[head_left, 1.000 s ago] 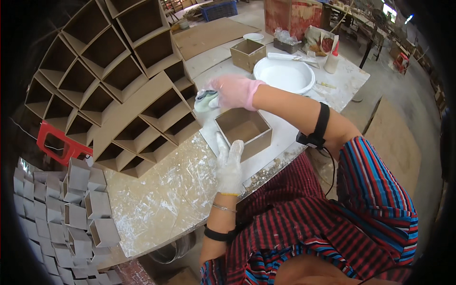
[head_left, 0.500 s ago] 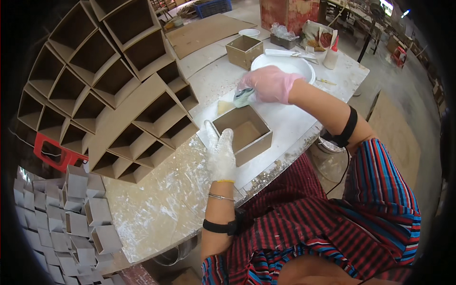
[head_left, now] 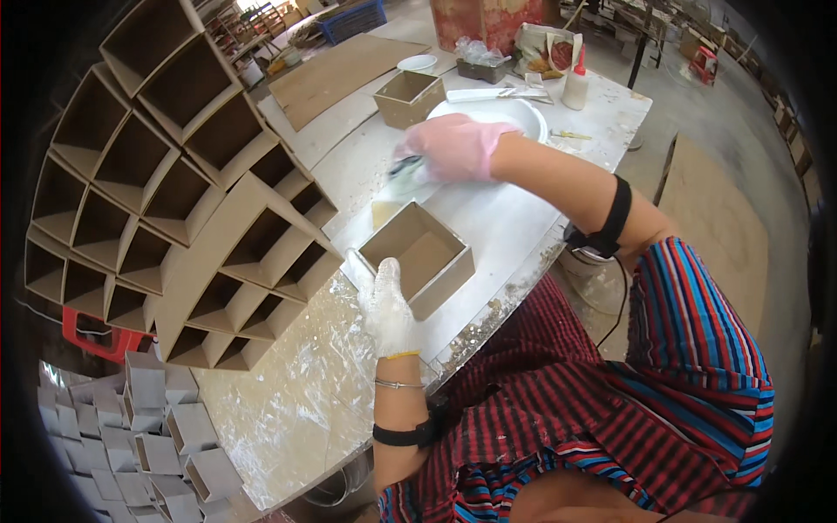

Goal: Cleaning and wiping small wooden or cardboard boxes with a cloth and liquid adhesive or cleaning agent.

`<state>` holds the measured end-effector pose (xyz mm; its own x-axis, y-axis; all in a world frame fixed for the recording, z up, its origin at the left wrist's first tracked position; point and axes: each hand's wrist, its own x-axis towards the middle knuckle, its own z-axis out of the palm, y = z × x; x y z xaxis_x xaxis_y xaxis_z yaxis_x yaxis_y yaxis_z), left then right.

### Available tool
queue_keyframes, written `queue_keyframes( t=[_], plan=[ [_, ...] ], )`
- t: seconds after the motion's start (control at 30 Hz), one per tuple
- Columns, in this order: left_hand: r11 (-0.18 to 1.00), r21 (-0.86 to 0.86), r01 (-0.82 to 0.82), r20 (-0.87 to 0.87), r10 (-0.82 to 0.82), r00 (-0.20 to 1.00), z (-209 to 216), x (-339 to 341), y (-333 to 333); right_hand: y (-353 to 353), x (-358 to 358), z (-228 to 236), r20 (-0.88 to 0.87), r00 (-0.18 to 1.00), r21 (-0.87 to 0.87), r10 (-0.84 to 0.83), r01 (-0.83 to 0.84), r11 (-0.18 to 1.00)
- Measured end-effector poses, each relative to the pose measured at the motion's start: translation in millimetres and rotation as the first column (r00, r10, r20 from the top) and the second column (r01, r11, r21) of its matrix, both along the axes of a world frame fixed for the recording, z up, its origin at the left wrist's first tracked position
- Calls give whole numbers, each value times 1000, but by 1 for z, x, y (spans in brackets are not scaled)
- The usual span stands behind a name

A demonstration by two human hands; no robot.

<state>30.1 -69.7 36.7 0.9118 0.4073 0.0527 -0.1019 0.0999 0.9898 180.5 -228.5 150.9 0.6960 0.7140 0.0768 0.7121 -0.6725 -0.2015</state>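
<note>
An open-topped brown square box (head_left: 449, 281) rests on a white sheet (head_left: 506, 222) on the table. My left hand (head_left: 386, 305), in a white knitted glove, grips the box's left wall, thumb over the rim. In a pink thin glove, my right hand (head_left: 458, 148) is closed on a pale green cloth (head_left: 407, 180), blurred by motion, just beyond the box's far corner. A pale yellow piece (head_left: 382, 212), perhaps a sponge, lies against that corner. Behind my right hand is a white basin (head_left: 534, 122), partly hidden, with a flat white tool (head_left: 488, 94) across its rim.
Stacked brown boxes (head_left: 187, 253) rise at the left; several grey boxes (head_left: 157, 453) pile below them. Farther back stand a smaller box (head_left: 408, 100), a white dish (head_left: 417, 64), a red-capped bottle (head_left: 575, 87) and a dark tray (head_left: 482, 70). The table's edge (head_left: 488, 324) runs close to my body.
The whole view has shifted, so the table things appear farther left. My right hand with the cloth has moved slightly away from the box's far corner. My left hand keeps its grip.
</note>
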Motion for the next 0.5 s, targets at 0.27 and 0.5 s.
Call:
queue_keyframes(
  t=[0.27,0.5],
  plan=[
    [991,124,-41,-5,42,999,-5,0,3,-21,-34,-20,-137,990,143,26,-6,990],
    [998,20,-53,-13,53,999,-9,4,3,-43,-48,-4,-189,981,187,46,-10,982]
  ],
)
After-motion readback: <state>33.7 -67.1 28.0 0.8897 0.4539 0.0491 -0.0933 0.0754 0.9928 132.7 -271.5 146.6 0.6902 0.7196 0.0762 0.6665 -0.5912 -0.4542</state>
